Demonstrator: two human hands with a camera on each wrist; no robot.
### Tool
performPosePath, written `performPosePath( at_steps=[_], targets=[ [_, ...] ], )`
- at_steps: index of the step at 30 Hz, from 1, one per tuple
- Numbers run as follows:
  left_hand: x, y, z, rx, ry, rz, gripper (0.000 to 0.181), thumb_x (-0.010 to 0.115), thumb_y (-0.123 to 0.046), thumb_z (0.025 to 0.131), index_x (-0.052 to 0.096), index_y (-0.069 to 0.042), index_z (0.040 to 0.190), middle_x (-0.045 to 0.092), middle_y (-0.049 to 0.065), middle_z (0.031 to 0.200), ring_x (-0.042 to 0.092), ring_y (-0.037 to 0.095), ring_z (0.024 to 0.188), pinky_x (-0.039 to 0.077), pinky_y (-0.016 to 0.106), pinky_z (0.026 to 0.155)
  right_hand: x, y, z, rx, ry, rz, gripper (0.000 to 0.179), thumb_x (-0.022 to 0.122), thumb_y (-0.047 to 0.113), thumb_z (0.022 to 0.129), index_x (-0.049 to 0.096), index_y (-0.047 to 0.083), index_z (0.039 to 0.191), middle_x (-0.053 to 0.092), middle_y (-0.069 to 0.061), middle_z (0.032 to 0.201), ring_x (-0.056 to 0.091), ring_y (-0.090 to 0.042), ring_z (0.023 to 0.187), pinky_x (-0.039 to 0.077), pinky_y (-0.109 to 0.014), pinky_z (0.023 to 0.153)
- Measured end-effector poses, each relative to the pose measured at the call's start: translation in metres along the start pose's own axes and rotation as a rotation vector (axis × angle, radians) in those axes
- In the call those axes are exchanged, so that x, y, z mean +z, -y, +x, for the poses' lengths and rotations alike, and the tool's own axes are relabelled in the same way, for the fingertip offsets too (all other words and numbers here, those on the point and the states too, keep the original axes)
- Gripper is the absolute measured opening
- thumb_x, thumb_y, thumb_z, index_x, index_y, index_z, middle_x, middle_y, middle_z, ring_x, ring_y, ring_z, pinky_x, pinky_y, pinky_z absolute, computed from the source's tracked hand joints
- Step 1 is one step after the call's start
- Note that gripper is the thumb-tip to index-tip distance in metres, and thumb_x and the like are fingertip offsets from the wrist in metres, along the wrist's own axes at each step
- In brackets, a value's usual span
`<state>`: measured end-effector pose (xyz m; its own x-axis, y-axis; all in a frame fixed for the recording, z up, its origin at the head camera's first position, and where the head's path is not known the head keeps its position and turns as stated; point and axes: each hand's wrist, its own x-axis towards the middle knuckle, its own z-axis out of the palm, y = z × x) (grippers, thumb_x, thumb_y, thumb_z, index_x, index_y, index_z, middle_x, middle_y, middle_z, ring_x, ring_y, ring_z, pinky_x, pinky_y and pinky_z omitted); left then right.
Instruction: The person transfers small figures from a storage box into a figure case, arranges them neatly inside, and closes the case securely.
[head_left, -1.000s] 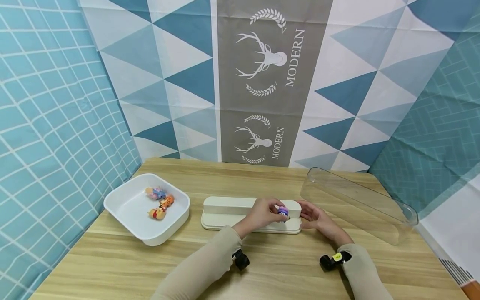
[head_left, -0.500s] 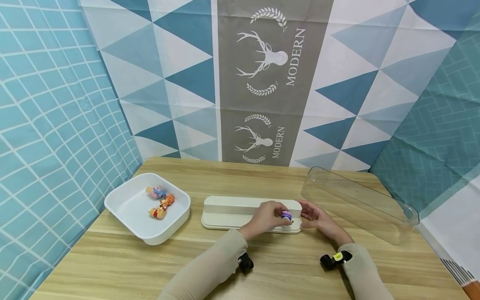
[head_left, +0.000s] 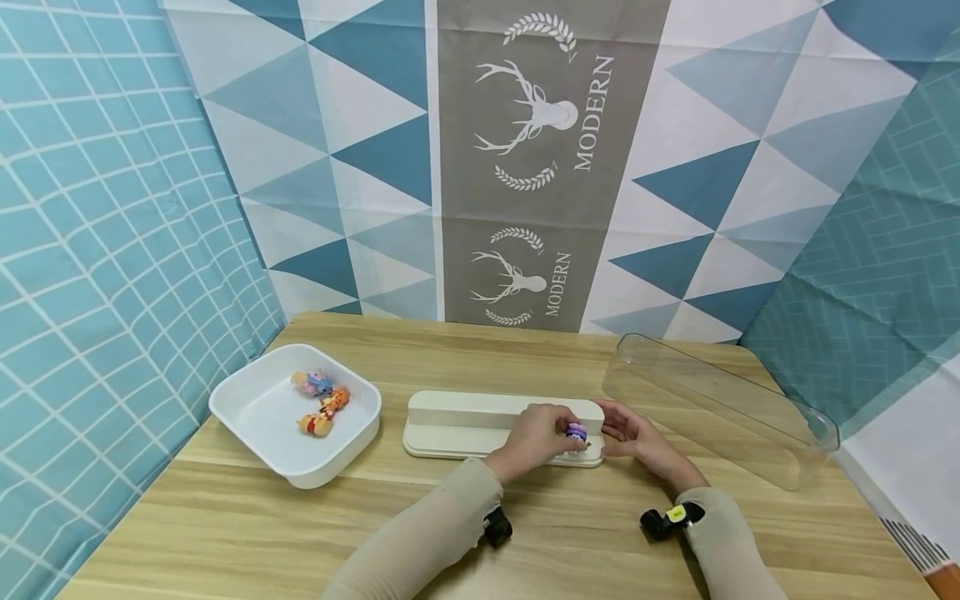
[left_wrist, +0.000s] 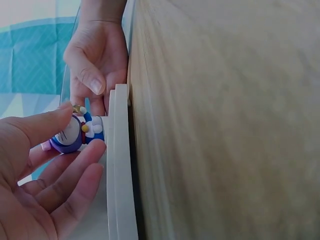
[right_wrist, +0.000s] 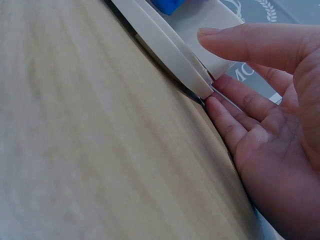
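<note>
A small blue figurine (left_wrist: 94, 127) with a purple top stands on the lower step of a cream stepped base (head_left: 450, 439), near its right end. My left hand (head_left: 534, 439) pinches it between thumb and fingers, and in the left wrist view its white face and yellow bell show. At the base's right end rests my right hand (head_left: 637, 439). Its fingertips touch the end edge in the right wrist view, with the thumb (right_wrist: 220, 42) stretched out above the base. Part of the figurine is hidden behind the left fingers in the head view.
On the left stands a white tray (head_left: 247, 417) with several small figurines (head_left: 315, 425) lying in it. A long clear cover (head_left: 712, 408) lies to the right, behind the right hand. Patterned cloth walls (head_left: 375, 167) rise behind the wooden table (head_left: 225, 517).
My left hand has moved slightly right along the base with the figurine in its fingers. The right hand has stayed at the base's end.
</note>
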<state>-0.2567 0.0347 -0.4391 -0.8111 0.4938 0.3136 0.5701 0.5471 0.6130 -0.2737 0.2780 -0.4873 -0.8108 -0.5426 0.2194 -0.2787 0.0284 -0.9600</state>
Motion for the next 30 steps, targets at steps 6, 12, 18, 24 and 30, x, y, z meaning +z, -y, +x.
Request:
performPosePath(
  at_steps=[6,12,18,24,30],
  targets=[
    [-0.002,-0.004,-0.001,0.06,-0.014,0.174,0.019,0.085,-0.028,0.08,0.072,-0.014,0.084,0.063,-0.01,0.072,0.048,-0.002,0.061,0.04,0.014,0.057,0.001,0.0,0.001,-0.021,0.015,0.011,0.073,0.068,-0.009,0.085,0.027,-0.017,0.145,0.053,0.013,0.134,0.051,0.0,0.123,0.04,-0.019,0.103],
    [-0.005,-0.011,-0.001,0.121,-0.016,0.468,0.03,0.082,-0.041,0.079,0.063,-0.017,0.081,0.057,-0.009,0.068,0.048,0.002,0.058,0.037,0.019,0.05,0.001,-0.001,0.002,-0.048,0.032,0.026,0.072,0.066,-0.011,0.085,0.028,-0.016,0.145,0.053,0.012,0.135,0.051,-0.002,0.124,0.04,-0.019,0.103],
    [-0.006,-0.017,-0.001,0.117,-0.02,0.637,0.037,0.079,-0.052,0.075,0.061,-0.021,0.081,0.055,-0.008,0.07,0.056,0.008,0.06,0.039,0.024,0.045,0.001,-0.002,0.003,-0.07,0.043,0.036,0.071,0.066,-0.012,0.085,0.031,-0.014,0.146,0.055,0.011,0.135,0.051,-0.004,0.125,0.04,-0.02,0.104],
    [-0.007,-0.022,0.0,0.126,0.0,0.742,0.04,0.078,-0.056,0.076,0.072,-0.024,0.098,0.061,-0.004,0.091,0.058,0.014,0.086,0.05,0.027,0.057,0.0,-0.002,0.002,-0.049,0.028,0.016,0.074,0.068,-0.011,0.084,0.028,-0.015,0.146,0.055,0.011,0.134,0.052,-0.004,0.124,0.04,-0.019,0.103],
    [-0.006,-0.021,0.004,0.141,-0.001,0.777,0.041,0.076,-0.06,0.074,0.071,-0.029,0.1,0.058,-0.005,0.105,0.051,0.015,0.1,0.042,0.032,0.074,0.0,-0.002,0.001,-0.046,0.027,0.01,0.075,0.07,-0.008,0.084,0.029,-0.014,0.147,0.055,0.011,0.135,0.051,-0.004,0.124,0.04,-0.019,0.103]
  ],
)
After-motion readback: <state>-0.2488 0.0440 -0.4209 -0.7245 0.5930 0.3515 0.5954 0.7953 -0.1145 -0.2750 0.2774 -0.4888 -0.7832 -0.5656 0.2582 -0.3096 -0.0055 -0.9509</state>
